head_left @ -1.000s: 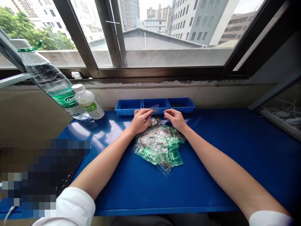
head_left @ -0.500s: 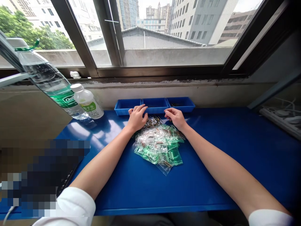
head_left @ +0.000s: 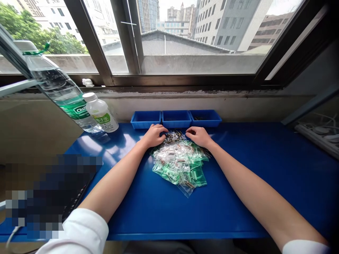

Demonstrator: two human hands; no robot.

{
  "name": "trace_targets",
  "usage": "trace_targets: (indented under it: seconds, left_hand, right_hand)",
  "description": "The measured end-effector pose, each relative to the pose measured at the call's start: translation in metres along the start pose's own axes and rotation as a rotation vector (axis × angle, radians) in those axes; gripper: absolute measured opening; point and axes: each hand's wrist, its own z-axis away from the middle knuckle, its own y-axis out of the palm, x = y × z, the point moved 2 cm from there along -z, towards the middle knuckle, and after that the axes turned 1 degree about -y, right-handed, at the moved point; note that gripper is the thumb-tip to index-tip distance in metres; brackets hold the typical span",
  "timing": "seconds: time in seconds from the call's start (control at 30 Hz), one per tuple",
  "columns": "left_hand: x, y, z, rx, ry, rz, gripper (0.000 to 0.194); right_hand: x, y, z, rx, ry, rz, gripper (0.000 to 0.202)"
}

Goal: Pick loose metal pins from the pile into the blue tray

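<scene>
At the left edge of a heap of small dark and gold metal pins (head_left: 174,136) is my left hand (head_left: 154,135), its fingers bent toward the pins with a gap between fingertips and thumb. From the other side my right hand (head_left: 199,136) reaches in, fingers curled round toward the thumb. Whatever its fingertips hold is too small to make out. Just in front of the pins lies a pile of clear and green plastic bags (head_left: 174,158) with small copper-coloured and silvery parts inside.
Three joined blue bins stand behind my hands: a left bin (head_left: 145,124), a middle bin (head_left: 176,124) and a right bin (head_left: 206,123) with dark pins. A large water bottle (head_left: 57,83) and a small white bottle (head_left: 100,113) stand left. A power strip (head_left: 317,135) lies far right.
Both hands have come down from beside the bins to the heap of pins. The left fingers, spread before, are now bent. The bag pile stays in place.
</scene>
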Motion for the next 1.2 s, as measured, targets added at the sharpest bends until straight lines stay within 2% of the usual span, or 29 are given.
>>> trace_targets:
  seconds: [0.23, 0.43, 0.63, 0.87, 1.07, 1.2]
  left_hand:
    - [-0.005, 0.0, 0.0, 0.04, 0.019, -0.007, 0.029]
    - [-0.008, 0.006, 0.0, 0.1, 0.043, -0.032, 0.031]
    - [-0.009, 0.008, 0.001, 0.116, 0.061, -0.026, 0.034]
    - [-0.009, 0.007, 0.001, 0.128, 0.043, -0.032, 0.035]
    - [-0.01, 0.007, 0.0, 0.135, 0.048, -0.026, 0.035]
    - [-0.01, 0.007, 0.0, 0.148, 0.043, -0.024, 0.035]
  right_hand:
    - [0.006, 0.004, 0.004, 0.055, -0.041, -0.079, 0.021]
    - [0.005, 0.012, 0.0, 0.009, -0.088, 0.11, 0.031]
    - [0.008, 0.016, -0.005, -0.005, -0.054, 0.211, 0.016]
    - [0.008, 0.017, -0.004, -0.028, 0.028, 0.304, 0.016]
    - [0.0, 0.01, -0.007, -0.147, 0.09, 0.05, 0.017]
    - [-0.019, -0.005, -0.014, -0.389, 0.2, -0.238, 0.019]
